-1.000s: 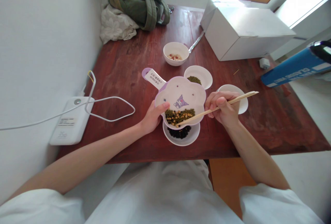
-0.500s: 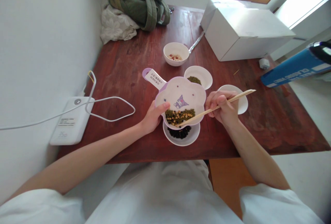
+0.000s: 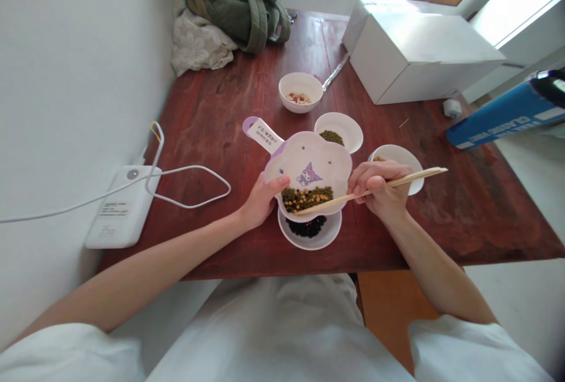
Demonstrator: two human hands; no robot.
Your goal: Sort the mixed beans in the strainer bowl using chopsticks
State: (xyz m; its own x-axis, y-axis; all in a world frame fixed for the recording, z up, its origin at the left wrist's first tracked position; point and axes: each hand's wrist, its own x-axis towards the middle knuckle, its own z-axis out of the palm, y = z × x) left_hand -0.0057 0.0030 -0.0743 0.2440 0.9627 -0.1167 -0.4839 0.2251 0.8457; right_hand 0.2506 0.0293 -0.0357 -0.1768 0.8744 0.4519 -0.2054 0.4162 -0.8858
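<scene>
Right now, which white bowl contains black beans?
The white bowl nearest the person, partly hidden by the flower-shaped dish; the others' visible contents are lighter.

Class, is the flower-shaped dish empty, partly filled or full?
Partly filled: mixed beans lie at the near side of the flower-shaped dish; its far side shows none.
</scene>
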